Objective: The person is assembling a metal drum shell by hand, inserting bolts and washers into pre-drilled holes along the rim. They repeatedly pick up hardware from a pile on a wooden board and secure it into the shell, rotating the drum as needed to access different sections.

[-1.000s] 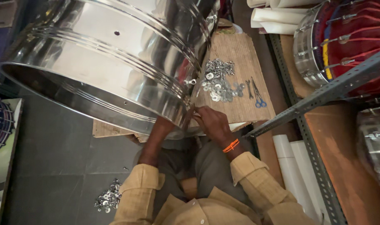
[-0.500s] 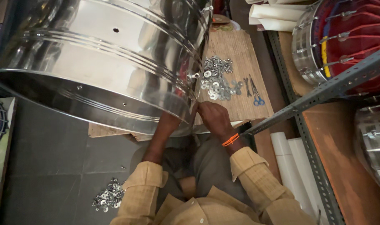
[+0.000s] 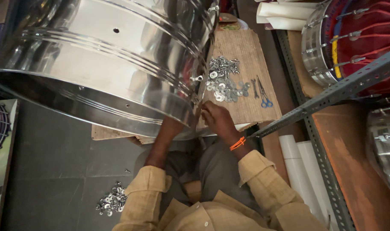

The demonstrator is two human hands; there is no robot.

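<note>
A large shiny steel drum shell (image 3: 109,64) lies on its side over a wooden board (image 3: 242,64), its open rim toward me. My left hand reaches up inside the shell; only its forearm (image 3: 163,141) shows. My right hand (image 3: 216,119) presses against the outer rim at the shell's lower right, fingers closed on a small part I cannot make out. A small metal lug (image 3: 197,78) sticks out of the shell just above that hand.
A heap of washers and nuts (image 3: 225,81) lies on the board, with small blue-handled pliers (image 3: 263,94) beside it. More loose hardware (image 3: 111,201) sits on the grey floor. A perforated steel bar (image 3: 331,94), white rolled tubes (image 3: 301,171) and a red-laced drum (image 3: 353,38) stand at right.
The shell has tilted and shifted slightly as the view moved down and right. My right hand has stayed at the rim; my left arm stays inside.
</note>
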